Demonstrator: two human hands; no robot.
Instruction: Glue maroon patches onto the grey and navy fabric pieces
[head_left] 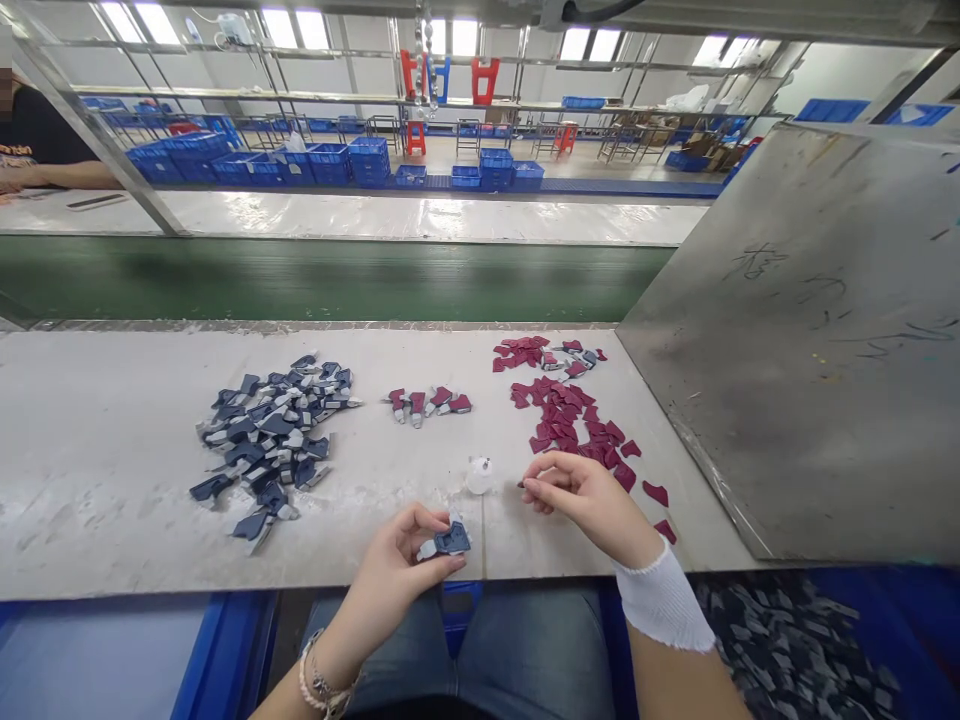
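Note:
Near the table's front edge, my left hand (405, 555) grips a dark blue-grey and light grey plastic part (452, 540) between thumb and fingers. To its right my right hand (574, 495) is closed in a pinch; a small dark edge shows at its fingertips, too little to name. Between the hands lies a small white blob-like item (478, 475). Beyond my right hand spreads a pile of flat maroon pieces (562, 410). A short row of grey parts with maroon pieces on them (427, 403) sits at mid-table. On the left is a heap of blue-grey parts (274, 430).
A tilted metal panel (825, 350) walls off the right side. Behind the white table (112, 400) runs a green belt (375, 280). Below right, a blue bin (885, 610) holds many grey parts. Another person's arm (75, 175) shows at far left.

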